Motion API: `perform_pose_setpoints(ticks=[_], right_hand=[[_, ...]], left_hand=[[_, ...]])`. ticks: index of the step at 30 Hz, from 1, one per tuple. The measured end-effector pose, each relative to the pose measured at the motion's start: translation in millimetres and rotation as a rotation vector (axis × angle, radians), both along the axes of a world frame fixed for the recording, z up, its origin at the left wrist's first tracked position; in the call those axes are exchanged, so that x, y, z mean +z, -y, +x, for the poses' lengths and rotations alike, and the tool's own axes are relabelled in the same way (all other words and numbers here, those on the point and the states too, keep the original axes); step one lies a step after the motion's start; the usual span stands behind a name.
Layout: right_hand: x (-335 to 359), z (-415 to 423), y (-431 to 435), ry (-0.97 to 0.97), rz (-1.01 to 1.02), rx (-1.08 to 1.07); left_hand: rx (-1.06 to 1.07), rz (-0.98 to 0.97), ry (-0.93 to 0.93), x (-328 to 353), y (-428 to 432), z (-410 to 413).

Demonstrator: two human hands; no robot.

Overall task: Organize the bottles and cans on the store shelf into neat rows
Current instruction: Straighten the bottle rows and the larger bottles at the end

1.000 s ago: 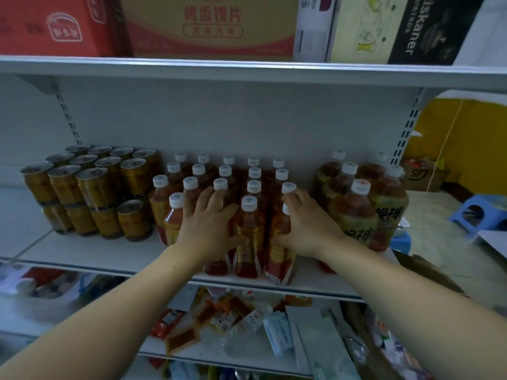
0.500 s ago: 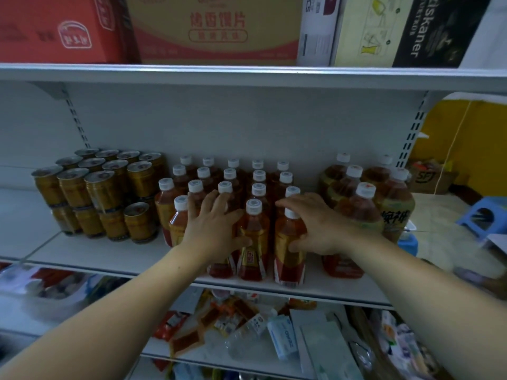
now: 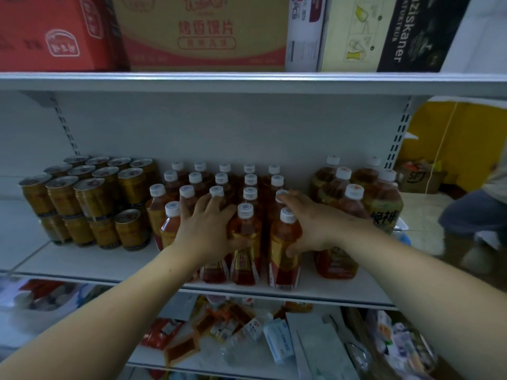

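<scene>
Small red tea bottles (image 3: 250, 193) with white caps stand in several rows mid-shelf. My left hand (image 3: 207, 230) lies over a front bottle (image 3: 214, 270), hiding its cap. Its fingers are spread toward the caps behind and its thumb rests against the middle front bottle (image 3: 245, 242). My right hand (image 3: 315, 222) grips the front right bottle (image 3: 282, 259), thumb in front, fingers curled behind its cap. Gold cans (image 3: 93, 196) are stacked two high on the left. Larger tea bottles (image 3: 384, 204) stand on the right.
The white shelf (image 3: 82, 264) has bare room in front of the cans. Cardboard boxes (image 3: 203, 31) fill the shelf above. The lower shelf holds loose packets and a clear bottle (image 3: 241, 346). A person's leg (image 3: 472, 215) is at the far right.
My right hand has slid back on the front right bottle, so its cap now shows, and a gap has opened beside the middle bottle. My left hand has stayed put.
</scene>
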State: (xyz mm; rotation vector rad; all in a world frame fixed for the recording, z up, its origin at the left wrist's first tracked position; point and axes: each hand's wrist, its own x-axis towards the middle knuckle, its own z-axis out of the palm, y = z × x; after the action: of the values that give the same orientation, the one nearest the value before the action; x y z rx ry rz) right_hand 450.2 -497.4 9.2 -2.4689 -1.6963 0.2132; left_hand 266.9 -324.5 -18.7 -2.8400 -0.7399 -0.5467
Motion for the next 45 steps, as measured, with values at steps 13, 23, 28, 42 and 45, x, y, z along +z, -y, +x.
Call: perform_pose_setpoints(ticks=[13, 23, 28, 42, 45], right_hand=[[23, 6, 17, -0.124, 0.216, -0.005], [41, 139, 83, -0.097, 0.394, -0.490], [1, 150, 87, -0.241, 0.442, -0.345], [-26, 153, 88, -0.262, 0.569, -0.453], [-21, 129, 90, 0.015, 0.662, -0.446]], left_hand=[[-0.073, -0.180, 0.010, 30, 18, 21], [-0.409, -0.360, -0.023, 61, 94, 104], [-0.407, -0.323, -0.141, 48, 113, 142], [-0.366, -0.433, -0.110, 29, 129, 155], [-0.391, -0.168, -0.095, 39, 129, 142]])
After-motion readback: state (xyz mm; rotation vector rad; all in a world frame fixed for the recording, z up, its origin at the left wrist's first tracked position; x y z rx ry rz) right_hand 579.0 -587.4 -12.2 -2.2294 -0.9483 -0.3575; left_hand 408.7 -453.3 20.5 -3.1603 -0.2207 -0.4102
